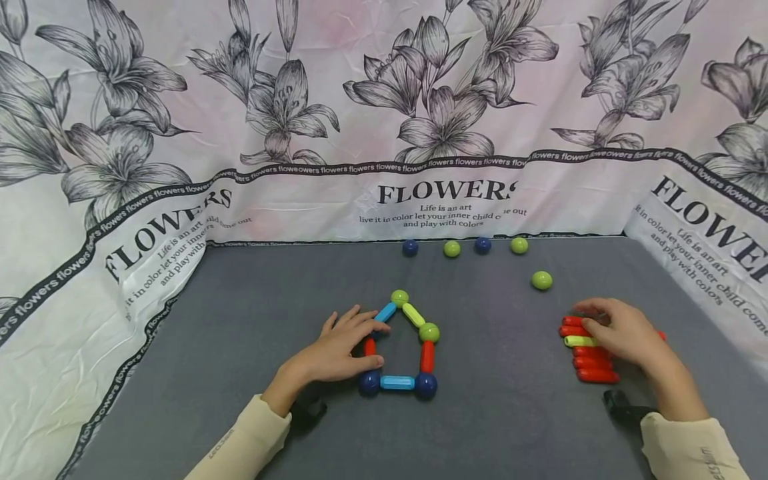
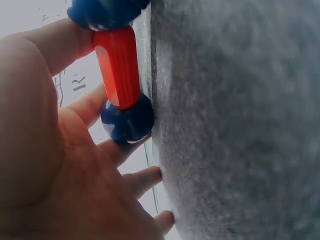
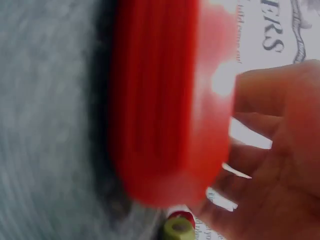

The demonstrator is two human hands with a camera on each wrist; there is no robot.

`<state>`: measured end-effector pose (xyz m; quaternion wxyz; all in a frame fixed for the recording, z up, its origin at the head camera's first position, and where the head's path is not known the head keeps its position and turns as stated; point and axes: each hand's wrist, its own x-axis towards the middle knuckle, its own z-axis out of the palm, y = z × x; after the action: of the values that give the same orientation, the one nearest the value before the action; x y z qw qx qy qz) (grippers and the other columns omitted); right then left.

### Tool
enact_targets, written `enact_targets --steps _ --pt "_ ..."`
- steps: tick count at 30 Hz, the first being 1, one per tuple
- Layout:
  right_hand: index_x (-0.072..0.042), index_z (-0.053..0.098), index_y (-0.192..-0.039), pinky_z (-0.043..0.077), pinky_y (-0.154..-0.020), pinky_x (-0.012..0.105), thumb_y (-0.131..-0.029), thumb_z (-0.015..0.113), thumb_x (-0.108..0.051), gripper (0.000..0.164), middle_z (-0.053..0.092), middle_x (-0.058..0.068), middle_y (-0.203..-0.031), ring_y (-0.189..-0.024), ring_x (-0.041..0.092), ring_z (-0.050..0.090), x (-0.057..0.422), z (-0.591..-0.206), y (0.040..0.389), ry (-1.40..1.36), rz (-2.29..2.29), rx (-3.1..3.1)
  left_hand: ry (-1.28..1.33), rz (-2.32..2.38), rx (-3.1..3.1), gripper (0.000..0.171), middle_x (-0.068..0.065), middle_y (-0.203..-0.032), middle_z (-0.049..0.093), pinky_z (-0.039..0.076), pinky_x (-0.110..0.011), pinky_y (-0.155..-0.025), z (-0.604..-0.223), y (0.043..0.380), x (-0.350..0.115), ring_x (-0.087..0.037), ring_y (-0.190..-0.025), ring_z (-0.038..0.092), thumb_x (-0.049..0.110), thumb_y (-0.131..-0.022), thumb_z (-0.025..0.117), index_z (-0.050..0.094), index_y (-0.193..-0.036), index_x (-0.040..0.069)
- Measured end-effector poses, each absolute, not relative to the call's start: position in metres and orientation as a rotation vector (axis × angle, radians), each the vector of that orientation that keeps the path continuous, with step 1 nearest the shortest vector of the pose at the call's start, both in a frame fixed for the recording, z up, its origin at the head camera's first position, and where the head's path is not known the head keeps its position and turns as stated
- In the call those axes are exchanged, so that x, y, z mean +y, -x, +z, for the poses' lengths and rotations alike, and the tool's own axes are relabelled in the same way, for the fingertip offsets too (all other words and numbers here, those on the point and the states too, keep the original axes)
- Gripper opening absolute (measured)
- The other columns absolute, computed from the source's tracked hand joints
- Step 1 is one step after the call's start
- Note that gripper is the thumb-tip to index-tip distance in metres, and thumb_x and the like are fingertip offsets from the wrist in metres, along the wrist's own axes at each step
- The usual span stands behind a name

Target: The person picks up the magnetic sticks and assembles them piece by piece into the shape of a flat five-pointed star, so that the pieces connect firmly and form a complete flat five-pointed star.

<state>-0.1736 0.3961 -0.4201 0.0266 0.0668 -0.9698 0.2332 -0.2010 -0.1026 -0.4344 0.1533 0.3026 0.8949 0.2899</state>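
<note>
A house-shaped outline of rods and balls lies on the dark table. Its left side has a red rod [image 2: 118, 70] between a near blue ball [image 1: 369, 382] and a far blue ball [image 2: 127, 119], mostly hidden by a finger in the head view. My left hand [image 1: 343, 345] rests along this side, fingers spread, thumb beside the near ball and index finger at the far one. Over a row of red rods [image 1: 597, 375] and one yellow-green rod [image 1: 581, 341], my right hand [image 1: 621, 333] bends its fingers near the top rods. Whether it grips one, I cannot tell.
Loose balls lie toward the back: a blue ball [image 1: 411, 248], a green ball [image 1: 452, 249], another blue ball [image 1: 483, 245], another green ball [image 1: 519, 245] and a nearer green ball [image 1: 542, 280]. A flower-printed cloth [image 1: 300, 207] borders the table behind and at both sides.
</note>
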Motion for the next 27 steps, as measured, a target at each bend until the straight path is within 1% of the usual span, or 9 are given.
enact_targets --steps 2,5,7,9,14,17,20,24,27 --pt "0.0 0.069 -0.122 0.047 -0.068 0.027 -0.099 0.061 -0.013 0.028 0.071 0.02 -0.109 -0.085 0.012 0.061 0.399 -0.422 0.175 -0.187 0.749 -3.035 -0.872 0.831 2.568 0.052 -0.008 -0.166 0.032 -0.003 -0.071 -0.12 -0.434 0.201 -0.103 -0.039 -0.159 0.007 0.045 -0.097 0.064 0.053 -0.144 0.026" --pt "-0.002 0.07 -0.122 0.043 -0.065 0.024 -0.1 0.061 -0.016 0.028 0.071 0.01 -0.1 -0.076 0.001 0.052 0.395 -0.424 0.177 -0.186 0.77 -3.041 -0.88 0.829 2.573 0.052 -0.009 -0.166 0.032 -0.002 -0.07 -0.121 -0.434 0.2 -0.103 -0.039 -0.159 0.007 0.043 -0.097 0.064 0.053 -0.144 0.025" --pt "-0.002 0.07 -0.122 0.041 -0.062 0.024 -0.1 0.061 -0.016 0.028 0.069 0.006 -0.094 -0.073 0.0 0.049 0.39 -0.424 0.179 -0.202 0.783 -3.032 -0.884 0.828 2.575 0.052 -0.009 -0.166 0.032 -0.002 -0.07 -0.121 -0.434 0.2 -0.103 -0.039 -0.159 0.008 0.041 -0.097 0.063 0.053 -0.145 0.025" --pt "0.0 0.07 -0.121 0.042 -0.064 0.026 -0.099 0.063 -0.016 0.028 0.069 0.008 -0.095 -0.075 0.003 0.051 0.382 -0.424 0.181 -0.238 0.774 -3.028 -0.888 0.827 2.576 0.051 -0.009 -0.166 0.031 -0.001 -0.07 -0.121 -0.434 0.2 -0.103 -0.04 -0.159 0.008 0.04 -0.097 0.063 0.053 -0.145 0.025" --pt "0.002 0.074 -0.114 0.047 -0.07 0.034 -0.092 0.073 -0.014 0.027 0.071 0.017 -0.101 -0.081 0.018 0.059 0.356 -0.423 0.192 -0.317 0.738 -3.014 -0.894 0.823 2.584 0.048 -0.01 -0.166 0.031 0.0 -0.07 -0.121 -0.435 0.201 -0.103 -0.041 -0.158 0.009 0.037 -0.098 0.063 0.054 -0.143 0.025" --pt "0.0 0.075 -0.109 0.05 -0.073 0.04 -0.088 0.076 -0.012 0.024 0.073 0.015 -0.1 -0.083 0.023 0.063 0.336 -0.426 0.198 -0.399 0.698 -2.973 -0.891 0.82 2.586 0.046 -0.01 -0.166 0.031 0.0 -0.07 -0.121 -0.434 0.201 -0.102 -0.041 -0.158 0.01 0.037 -0.098 0.063 0.055 -0.142 0.025" --pt "-0.005 0.076 -0.107 0.05 -0.074 0.04 -0.088 0.078 -0.014 0.021 0.072 0.009 -0.097 -0.083 0.02 0.063 0.315 -0.427 0.198 -0.509 0.675 -2.927 -0.886 0.811 2.593 0.046 -0.011 -0.165 0.032 0.001 -0.07 -0.121 -0.434 0.201 -0.102 -0.04 -0.158 0.01 0.038 -0.098 0.063 0.056 -0.142 0.025" --pt "-0.014 0.077 -0.11 0.045 -0.067 0.028 -0.089 0.079 -0.016 0.021 0.066 -0.003 -0.092 -0.075 0.006 0.052 0.287 -0.43 0.192 -0.7 0.821 -2.898 -0.889 0.802 2.609 0.046 -0.011 -0.165 0.033 0.003 -0.07 -0.121 -0.433 0.201 -0.102 -0.04 -0.158 0.011 0.038 -0.098 0.064 0.056 -0.141 0.026" --pt "-0.019 0.077 -0.111 0.043 -0.062 0.023 -0.089 0.079 -0.018 0.022 0.063 -0.008 -0.091 -0.072 0.002 0.049 0.271 -0.435 0.188 -0.842 1.002 -2.88 -0.897 0.804 2.614 0.045 -0.011 -0.165 0.032 0.004 -0.07 -0.121 -0.434 0.2 -0.103 -0.042 -0.158 0.012 0.038 -0.098 0.064 0.057 -0.141 0.026"
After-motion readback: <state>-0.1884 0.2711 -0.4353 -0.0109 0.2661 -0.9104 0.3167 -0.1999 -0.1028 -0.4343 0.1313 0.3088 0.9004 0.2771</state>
